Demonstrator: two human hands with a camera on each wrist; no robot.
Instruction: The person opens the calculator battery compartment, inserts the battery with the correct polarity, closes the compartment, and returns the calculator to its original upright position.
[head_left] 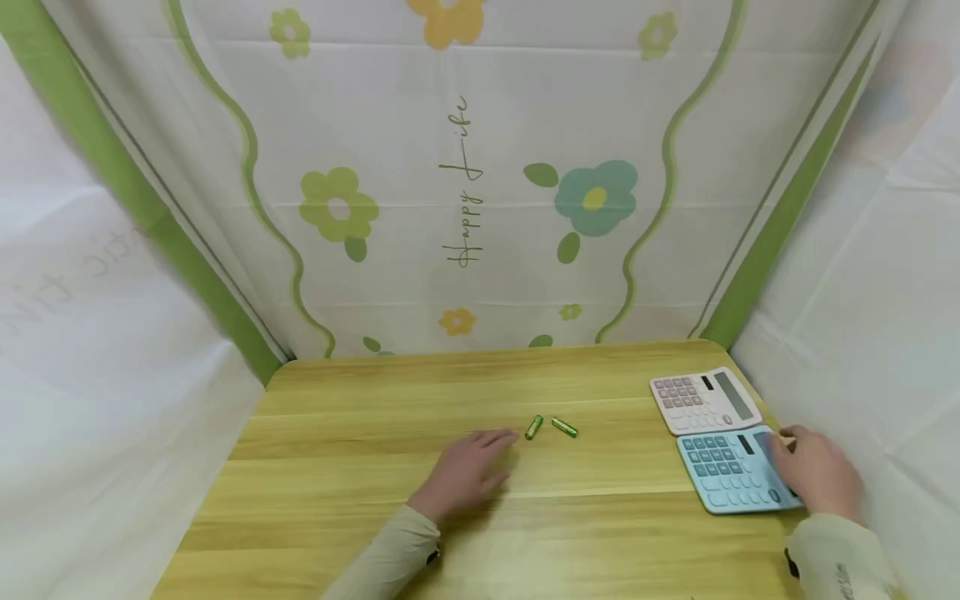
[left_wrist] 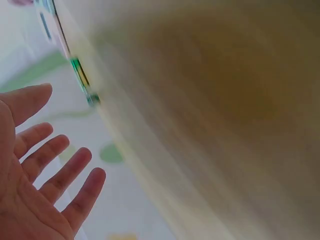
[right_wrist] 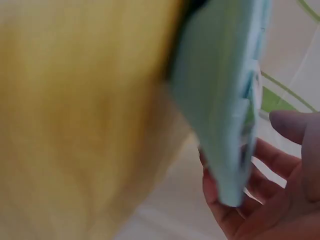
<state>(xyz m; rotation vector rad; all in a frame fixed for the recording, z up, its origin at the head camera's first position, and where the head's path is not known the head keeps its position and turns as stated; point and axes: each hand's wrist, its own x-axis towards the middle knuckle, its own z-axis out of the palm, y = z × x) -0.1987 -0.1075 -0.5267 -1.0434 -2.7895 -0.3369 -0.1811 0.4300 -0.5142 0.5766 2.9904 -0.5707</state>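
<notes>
Enclosed on three sides by white cloth [head_left: 495, 125], printed with flowers [head_left: 585, 204] and the words "Happy Life" [head_left: 462, 229], above a wooden worktop [head_left: 360, 417]. Going from the left, meet a beige left sleeve [head_left: 386, 554] reaching in from seven o'clock, then the left hand [head_left: 463, 473] near the middle of the worktop. Find this grip released, with fingers and thumb spread apart, as also seen from the left wrist.

Just off its fingertips, toward two o'clock, find one green battery [head_left: 533, 427], lying aslant from seven to one o'clock. Near it, slightly farther right, find a second green battery [head_left: 565, 427], lying from ten to four.

Well apart, toward three o'clock of the batteries, see a pink calculator [head_left: 686, 412], face up, with its screen toward the right. Just beside it, on its five o'clock side, see a blue calculator [head_left: 723, 479], also face up.

At the blue calculator's three o'clock end, see the right hand [head_left: 821, 471], with thumb over the screen and fingers bent about the end, above a beige right sleeve [head_left: 836, 554]. Cannot tell whether clenched on the calculator or merely touching; blurred from the right wrist.
</notes>
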